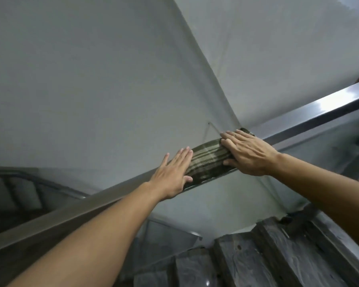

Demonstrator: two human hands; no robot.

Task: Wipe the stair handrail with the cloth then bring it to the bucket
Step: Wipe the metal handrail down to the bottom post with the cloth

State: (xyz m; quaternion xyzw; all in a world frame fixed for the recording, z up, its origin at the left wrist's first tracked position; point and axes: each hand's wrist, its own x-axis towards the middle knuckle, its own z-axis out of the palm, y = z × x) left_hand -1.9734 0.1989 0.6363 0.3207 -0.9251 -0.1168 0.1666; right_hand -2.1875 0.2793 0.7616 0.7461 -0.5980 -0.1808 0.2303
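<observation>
1. The cloth (207, 162) lies draped over the top of the handrail (311, 114), stretched along the rail between the two hands, with its lower edge hanging down the near side.
2. The left hand (172, 175) rests flat on the cloth's lower end, fingers straight and close together, thumb tucked against the rail's near face. It is pressing down, not gripping.
3. The right hand (249, 154) lies spread over the cloth's upper end, fingers fanned across the rail's top and thumb hooked under the near edge, so it pins the fabric more than it pinches it.
4. The cloth looks thin, soft and limp, with striped folds. It probably weighs little and would bunch or slide unless pressed evenly.
5. The rail looks like smooth, shiny metal, so the fabric should glide easily and could slip off sideways.
6. For carrying, gathering the cloth at its middle into one fist would likely hold best.
7. No bucket is in view. Dark stair treads (278, 255) lie below.
</observation>
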